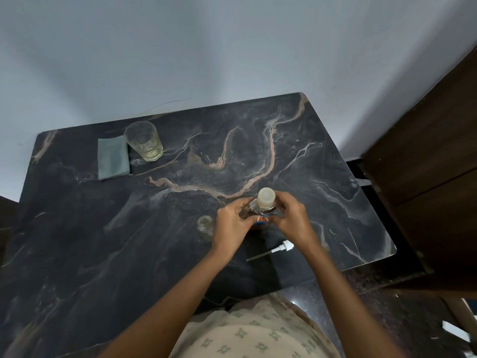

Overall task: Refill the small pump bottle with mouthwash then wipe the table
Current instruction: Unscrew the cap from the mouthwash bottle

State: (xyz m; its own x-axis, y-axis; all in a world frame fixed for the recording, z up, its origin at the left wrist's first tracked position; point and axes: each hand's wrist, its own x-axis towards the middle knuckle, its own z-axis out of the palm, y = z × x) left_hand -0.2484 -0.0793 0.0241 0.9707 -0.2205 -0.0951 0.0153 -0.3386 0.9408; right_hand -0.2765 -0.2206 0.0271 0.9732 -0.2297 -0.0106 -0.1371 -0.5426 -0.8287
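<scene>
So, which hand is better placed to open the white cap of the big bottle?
Probably the right hand: its fingers reach up beside the white cap, while the left hand grips the mouthwash bottle lower and can steady it.

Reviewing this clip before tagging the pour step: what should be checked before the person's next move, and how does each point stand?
1. Pump head off and lying on the table: ok.
2. Mouthwash bottle steadied by left hand and right hand: ok.
3. Bottle's cap removed: not ok, it is on.
4. Small pump bottle upright and open: cannot tell, blurred.
5. Folded cloth ready for wiping, beside the glass: ok.
</scene>
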